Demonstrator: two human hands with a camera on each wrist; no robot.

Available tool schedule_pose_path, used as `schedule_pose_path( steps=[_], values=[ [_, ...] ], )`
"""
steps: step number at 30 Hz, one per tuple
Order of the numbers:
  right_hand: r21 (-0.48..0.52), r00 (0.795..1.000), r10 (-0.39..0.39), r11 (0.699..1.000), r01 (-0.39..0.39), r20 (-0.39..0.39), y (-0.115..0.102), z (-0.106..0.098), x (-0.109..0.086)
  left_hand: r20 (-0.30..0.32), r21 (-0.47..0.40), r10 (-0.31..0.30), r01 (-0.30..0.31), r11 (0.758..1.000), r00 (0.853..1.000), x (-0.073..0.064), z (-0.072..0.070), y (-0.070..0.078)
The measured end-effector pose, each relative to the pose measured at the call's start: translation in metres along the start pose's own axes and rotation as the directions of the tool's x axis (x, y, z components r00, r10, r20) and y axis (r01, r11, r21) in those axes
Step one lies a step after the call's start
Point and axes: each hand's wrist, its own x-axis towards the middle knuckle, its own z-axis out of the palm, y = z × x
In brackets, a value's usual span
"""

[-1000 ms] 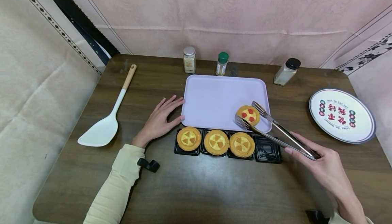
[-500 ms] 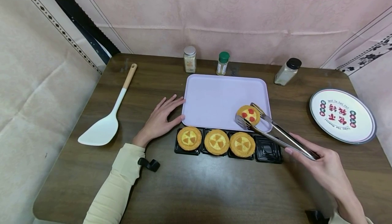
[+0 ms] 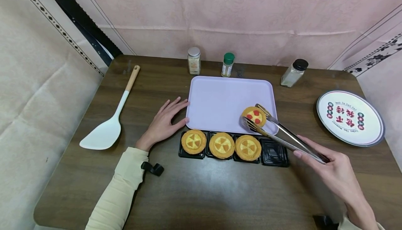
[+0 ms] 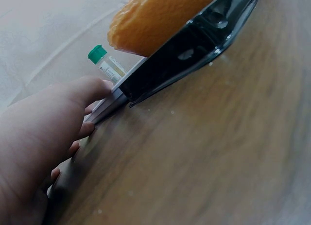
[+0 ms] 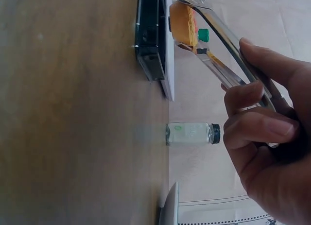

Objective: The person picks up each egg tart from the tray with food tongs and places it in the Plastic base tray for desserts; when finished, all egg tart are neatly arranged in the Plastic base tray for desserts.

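My right hand (image 3: 334,169) grips metal tongs (image 3: 293,135) with forked tips. The tips stand on either side of a small round tart (image 3: 255,116) dotted with red pieces, over the front right corner of a pale lilac tray (image 3: 220,97). In the right wrist view the tart (image 5: 181,25) appears between the ends of the tongs. My left hand (image 3: 164,121) lies with fingers spread, thumb and fingertips at the tray's left edge. Along the tray's front stands a black four-part container (image 3: 274,154); yellow-topped tarts (image 3: 221,146) sit in three compartments, and the rightmost is bare.
A white spatula (image 3: 103,134) with a wooden handle lies at left. Behind the tray stand a grey-capped jar (image 3: 194,62) and a green-capped bottle (image 3: 227,66). A black-capped jar (image 3: 293,74) and an oval plate (image 3: 350,118) with red lettering are at right.
The front arm of the tongs has drawn slightly nearer the red-dotted tart, which has shifted a little back and left. My left hand stays put.
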Motion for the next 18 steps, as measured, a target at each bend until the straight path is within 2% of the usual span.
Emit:
schedule_pose_path(
  steps=[8, 13, 18],
  values=[
    [-0.007, 0.999, 0.013, 1.0, -0.014, -0.034, 0.0, -0.03, -0.013, 0.006, -0.001, 0.005, -0.005, 1.0, 1.0, -0.001, 0.001, 0.001],
    [-0.004, 1.0, 0.021, 1.0, -0.021, -0.001, 0.011, -0.053, -0.033, 0.003, -0.005, 0.006, -0.006, 1.0, 1.0, -0.001, 0.002, 0.001],
    [-0.005, 0.996, -0.073, 0.997, 0.073, 0.047, 0.027, -0.063, -0.05, -0.015, -0.009, 0.012, -0.012, 1.0, 1.0, -0.001, 0.0, 0.0]
  ],
)
